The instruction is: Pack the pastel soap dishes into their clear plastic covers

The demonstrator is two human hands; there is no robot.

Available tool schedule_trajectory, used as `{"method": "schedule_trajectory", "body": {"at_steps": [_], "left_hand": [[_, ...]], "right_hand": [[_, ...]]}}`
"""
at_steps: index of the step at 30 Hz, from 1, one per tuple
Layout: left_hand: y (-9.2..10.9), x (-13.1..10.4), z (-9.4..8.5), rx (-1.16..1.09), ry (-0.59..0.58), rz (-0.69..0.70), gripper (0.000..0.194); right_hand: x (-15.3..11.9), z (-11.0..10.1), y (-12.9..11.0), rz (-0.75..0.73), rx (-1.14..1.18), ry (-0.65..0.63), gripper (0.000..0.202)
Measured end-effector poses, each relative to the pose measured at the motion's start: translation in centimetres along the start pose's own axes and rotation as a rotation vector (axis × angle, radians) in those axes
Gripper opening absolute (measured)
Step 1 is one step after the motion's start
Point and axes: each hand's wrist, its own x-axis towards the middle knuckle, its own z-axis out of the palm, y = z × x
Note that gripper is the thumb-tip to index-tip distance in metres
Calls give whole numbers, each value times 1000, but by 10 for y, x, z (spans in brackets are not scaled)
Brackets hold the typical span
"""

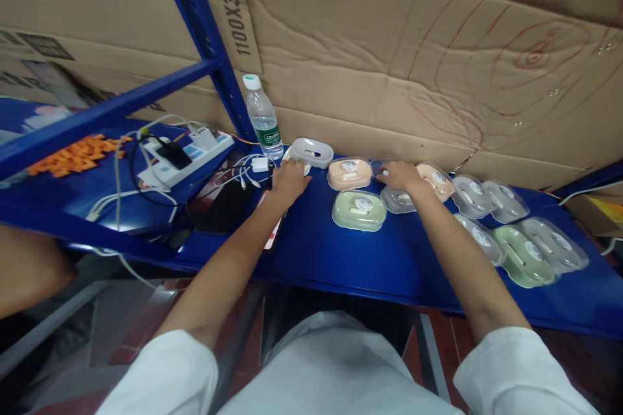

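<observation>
My left hand is closed, fingers bent down over a pale cream item whose shape is mostly hidden. Just behind it lies a grey oval soap box without a visible clear cover. At the back of the table, my right hand has its fingertips curled on a clear plastic cover. Under that wrist sits a covered grey soap box. Between my hands are a covered peach soap box and a covered green one, both with round labels.
Several covered soap boxes stand at the right. Near my left arm are a phone, white cables and a water bottle. A blue shelf post rises at the left; cardboard walls the back. Another person's arm shows at far left.
</observation>
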Motion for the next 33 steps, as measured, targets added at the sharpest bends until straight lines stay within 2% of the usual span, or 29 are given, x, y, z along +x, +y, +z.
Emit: {"method": "schedule_trajectory", "body": {"at_steps": [2,5,8,10,13,16,18,20,21,23,24,26,29,31,33], "left_hand": [[-1,2,-1,-3,-10,8,36],[-4,2,-5,-4,-19,11,29],[-9,-1,-11,-4,-7,16,27],[-13,-5,-17,-6,12,25,27],[-20,-12,-29,-16,35,53,25],[-26,-31,-42,-45,71,110,23],[-27,-57,-48,-76,106,165,24],[-26,-94,-51,-122,143,242,23],[-24,-116,-51,-190,220,315,21],[-17,-161,-44,-302,341,470,17],[-13,-181,-38,-335,357,549,15],[-5,-212,-23,-371,317,673,18],[6,-228,3,-299,198,837,32],[10,-223,17,-264,151,858,38],[11,-215,26,-293,155,825,35]], "right_hand": [[2,-7,-20,-34,3,88,40],[13,-16,-71,-198,35,189,43],[30,-17,-123,-374,63,165,38],[41,-14,-147,-443,78,140,38],[51,-12,-161,-507,125,149,33],[43,-17,-154,-543,189,200,34],[19,-22,-142,-553,254,276,36],[-22,-22,-123,-570,368,421,37],[-49,-18,-112,-595,439,520,36],[-110,-3,-90,-635,497,659,41],[-141,9,-81,-640,486,701,47],[-198,37,-66,-582,448,736,55],[-252,80,-56,-475,450,679,53],[-265,100,-54,-418,476,627,50],[-266,112,-52,-379,504,603,47]]}}
